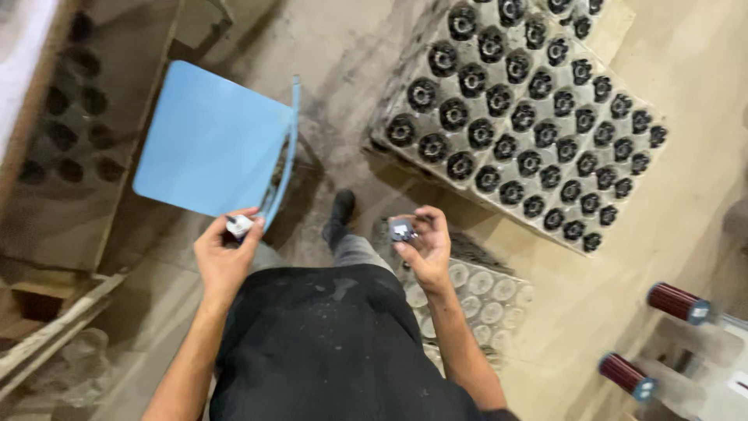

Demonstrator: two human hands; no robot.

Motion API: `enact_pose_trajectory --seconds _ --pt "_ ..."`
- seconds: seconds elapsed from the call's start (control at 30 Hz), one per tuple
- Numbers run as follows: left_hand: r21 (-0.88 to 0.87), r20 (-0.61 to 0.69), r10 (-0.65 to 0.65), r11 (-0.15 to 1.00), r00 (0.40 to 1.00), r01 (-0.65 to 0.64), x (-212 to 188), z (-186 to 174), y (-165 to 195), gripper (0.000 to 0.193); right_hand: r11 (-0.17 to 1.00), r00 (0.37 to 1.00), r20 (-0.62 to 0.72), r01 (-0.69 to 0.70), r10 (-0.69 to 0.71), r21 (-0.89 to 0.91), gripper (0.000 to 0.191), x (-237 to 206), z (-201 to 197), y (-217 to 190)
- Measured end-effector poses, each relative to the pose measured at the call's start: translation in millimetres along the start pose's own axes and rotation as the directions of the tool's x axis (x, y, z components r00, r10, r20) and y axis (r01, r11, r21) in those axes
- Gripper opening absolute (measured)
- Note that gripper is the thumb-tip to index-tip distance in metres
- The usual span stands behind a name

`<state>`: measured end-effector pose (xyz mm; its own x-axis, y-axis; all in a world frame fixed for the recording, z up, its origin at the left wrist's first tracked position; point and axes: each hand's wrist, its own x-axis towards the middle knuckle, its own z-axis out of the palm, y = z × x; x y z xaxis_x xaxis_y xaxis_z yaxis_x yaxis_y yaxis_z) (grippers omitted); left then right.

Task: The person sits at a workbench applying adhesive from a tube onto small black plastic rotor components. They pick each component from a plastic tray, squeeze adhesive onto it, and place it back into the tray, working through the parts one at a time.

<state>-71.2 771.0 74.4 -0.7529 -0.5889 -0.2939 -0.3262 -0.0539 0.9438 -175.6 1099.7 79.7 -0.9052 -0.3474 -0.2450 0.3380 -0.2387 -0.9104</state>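
My left hand [224, 253] pinches a small white plastic part [239, 225] between thumb and fingers, just in front of a blue chair [214, 140]. Held up over a tray of pale round parts [487, 296], my right hand [425, 245] grips a small dark metal part [402, 230]. Between the two hands I see my dark apron [335, 343], and my shoe [340, 209] on the floor.
A large pallet of dark round coils [522, 117] in rows lies ahead on the right. A cardboard sheet with dark round marks [78, 117] leans at the left. Two dark-red wound coils [674, 302] sit on a machine at the lower right. The floor is dusty concrete.
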Motion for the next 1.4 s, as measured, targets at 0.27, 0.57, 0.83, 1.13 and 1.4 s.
enact_pose_trajectory --seconds 0.27,0.57,0.83,1.13,1.4 --pt "-0.465 -0.291 -0.405 0.852 0.867 0.242 -1.1 17.7 -10.5 0.028 0.988 0.903 0.407 -0.156 0.136 0.017 0.051 116.9 24.1 -94.2" --pt "-0.569 -0.450 -0.466 0.807 0.762 0.158 67.8 7.9 3.5 0.027 0.977 0.850 0.493 -0.213 0.186 -0.001 0.053 259.6 80.8 -80.9" --pt "-0.613 -0.561 -0.431 0.790 0.707 -0.004 120.4 8.6 34.1 0.027 0.960 0.812 0.515 -0.265 0.273 -0.092 0.046 372.7 145.2 -83.3" --pt "-0.565 -0.489 -0.470 0.813 0.735 0.144 294.7 77.2 95.2 0.029 0.969 0.788 0.579 -0.088 0.210 -0.231 0.046 625.8 179.3 -130.6" --pt "-0.503 -0.436 -0.316 0.862 0.843 0.063 546.2 200.9 226.0 0.028 0.947 0.794 0.542 -0.126 0.275 -0.295 0.042 852.0 161.4 -222.4"
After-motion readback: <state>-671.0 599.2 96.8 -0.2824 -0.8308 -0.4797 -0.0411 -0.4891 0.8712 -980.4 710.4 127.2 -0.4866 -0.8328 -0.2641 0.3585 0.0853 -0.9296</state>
